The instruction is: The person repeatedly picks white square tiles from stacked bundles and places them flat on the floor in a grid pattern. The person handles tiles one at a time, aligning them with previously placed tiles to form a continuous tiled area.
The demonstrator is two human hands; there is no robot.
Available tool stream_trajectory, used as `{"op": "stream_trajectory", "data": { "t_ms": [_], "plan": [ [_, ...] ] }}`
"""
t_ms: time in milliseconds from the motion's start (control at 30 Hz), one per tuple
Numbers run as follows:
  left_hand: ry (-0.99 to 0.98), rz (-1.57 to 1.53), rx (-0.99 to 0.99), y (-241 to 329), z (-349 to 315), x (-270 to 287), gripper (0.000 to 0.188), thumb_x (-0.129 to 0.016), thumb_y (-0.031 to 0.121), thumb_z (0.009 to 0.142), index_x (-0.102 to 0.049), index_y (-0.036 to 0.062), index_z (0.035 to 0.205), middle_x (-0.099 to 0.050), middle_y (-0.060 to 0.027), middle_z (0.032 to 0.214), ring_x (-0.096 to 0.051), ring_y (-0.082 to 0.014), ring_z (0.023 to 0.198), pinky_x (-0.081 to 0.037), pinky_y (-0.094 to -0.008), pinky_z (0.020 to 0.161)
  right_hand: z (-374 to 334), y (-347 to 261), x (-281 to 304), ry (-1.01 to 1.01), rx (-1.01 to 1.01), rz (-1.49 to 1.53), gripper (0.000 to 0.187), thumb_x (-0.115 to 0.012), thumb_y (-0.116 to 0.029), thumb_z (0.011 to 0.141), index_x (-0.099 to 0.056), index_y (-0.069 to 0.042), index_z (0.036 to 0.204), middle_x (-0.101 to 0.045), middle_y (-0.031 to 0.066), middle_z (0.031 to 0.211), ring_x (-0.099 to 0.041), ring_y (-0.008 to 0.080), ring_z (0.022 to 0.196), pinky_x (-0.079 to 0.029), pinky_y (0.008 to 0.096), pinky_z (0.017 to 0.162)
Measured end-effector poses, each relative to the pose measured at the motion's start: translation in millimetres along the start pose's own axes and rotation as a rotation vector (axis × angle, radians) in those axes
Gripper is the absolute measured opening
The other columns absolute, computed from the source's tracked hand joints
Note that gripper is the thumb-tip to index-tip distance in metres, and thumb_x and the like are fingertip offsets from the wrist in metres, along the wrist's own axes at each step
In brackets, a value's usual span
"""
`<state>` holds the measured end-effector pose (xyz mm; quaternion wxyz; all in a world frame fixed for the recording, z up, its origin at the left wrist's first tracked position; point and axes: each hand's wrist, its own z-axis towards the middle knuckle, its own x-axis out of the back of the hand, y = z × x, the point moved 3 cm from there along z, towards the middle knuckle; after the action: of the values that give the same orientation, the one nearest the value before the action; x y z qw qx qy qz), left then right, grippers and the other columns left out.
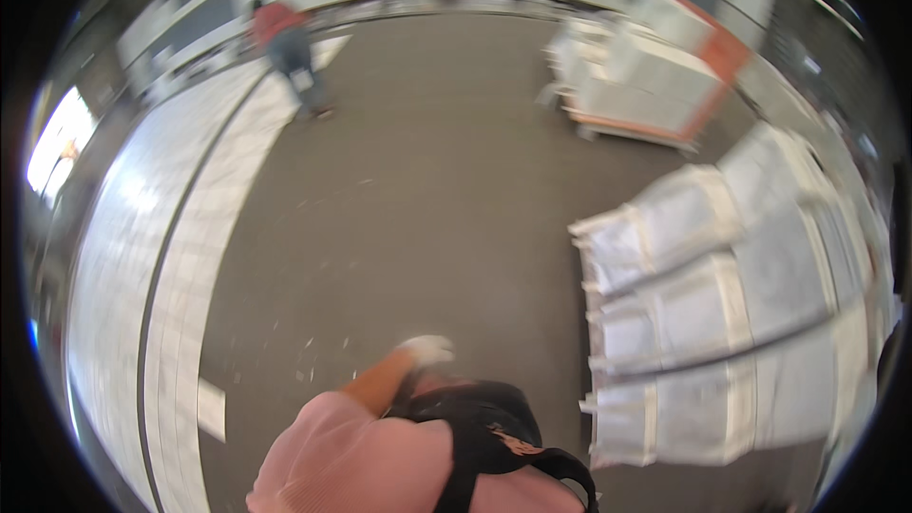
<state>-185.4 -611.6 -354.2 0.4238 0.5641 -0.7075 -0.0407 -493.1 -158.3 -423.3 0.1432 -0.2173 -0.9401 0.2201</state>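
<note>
My left hand (429, 350), in a white glove, is in front of my body, with the forearm bent across from the pink sleeve (328, 432). Motion smears its fingers, and I can make out nothing held in it. Below the hand is the black apron (475, 408) over my pink top. My right hand does not show. The grey floor (408, 199) lies beyond the gloved hand.
Wrapped white stacks (689, 328) stand on the right. Farther back is an orange-framed cart (632, 123) with white blocks. A long white panelled surface (142, 256) runs along the left, where a person (283, 43) bends near its far end.
</note>
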Motion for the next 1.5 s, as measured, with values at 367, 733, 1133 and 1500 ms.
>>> {"op": "stream_trajectory", "data": {
  "t_ms": [367,733,1133,1500],
  "plan": [
    [0.187,-0.727,0.063,114.5,19.9,134.7,0.051,-0.064,0.042,0.090,-0.065,0.0117,0.131,-0.068,-0.0123,0.123,-0.069,-0.0268,0.103,-0.055,-0.0402,0.091,90.2,-397.5,26.1,-0.299,0.533,0.371,0.056,-0.060,-0.042,0.100,-0.048,-0.015,0.148,-0.052,0.0089,0.143,-0.051,0.0258,0.130,-0.042,0.0497,0.107],
    [-0.034,-0.914,-0.462,177.1,144.6,340.7,0.059,-0.059,0.050,0.099,-0.058,0.0008,0.133,-0.069,-0.0150,0.114,-0.068,-0.0239,0.103,-0.057,-0.0359,0.091,7.4,-759.9,-258.6,-1.385,0.579,0.819,0.062,-0.060,-0.050,0.099,-0.047,-0.010,0.144,-0.055,0.0156,0.142,-0.046,0.0356,0.137,-0.024,0.0688,0.117],
    [0.128,-0.770,-0.475,208.1,268.0,521.1,0.037,-0.063,0.038,0.098,-0.070,0.0020,0.101,-0.070,-0.0083,0.085,-0.064,-0.0148,0.075,-0.053,-0.0322,0.070,104.4,-960.9,-244.5,-1.174,0.890,0.934,0.055,-0.049,-0.057,0.101,-0.057,-0.016,0.136,-0.064,0.0010,0.096,-0.060,0.0228,0.110,-0.021,0.0644,0.119],
    [0.278,-0.221,-0.434,263.2,391.9,721.7,0.034,-0.062,0.039,0.096,-0.072,0.0096,0.109,-0.073,-0.0166,0.102,-0.069,-0.0370,0.096,-0.054,-0.0420,0.084,165.3,-1200.6,-236.7,-1.538,0.642,0.975,0.083,-0.046,-0.074,0.090,-0.034,-0.022,0.154,-0.032,0.0170,0.158,-0.030,0.0407,0.144,-0.022,0.0572,0.117]
  ]
}}
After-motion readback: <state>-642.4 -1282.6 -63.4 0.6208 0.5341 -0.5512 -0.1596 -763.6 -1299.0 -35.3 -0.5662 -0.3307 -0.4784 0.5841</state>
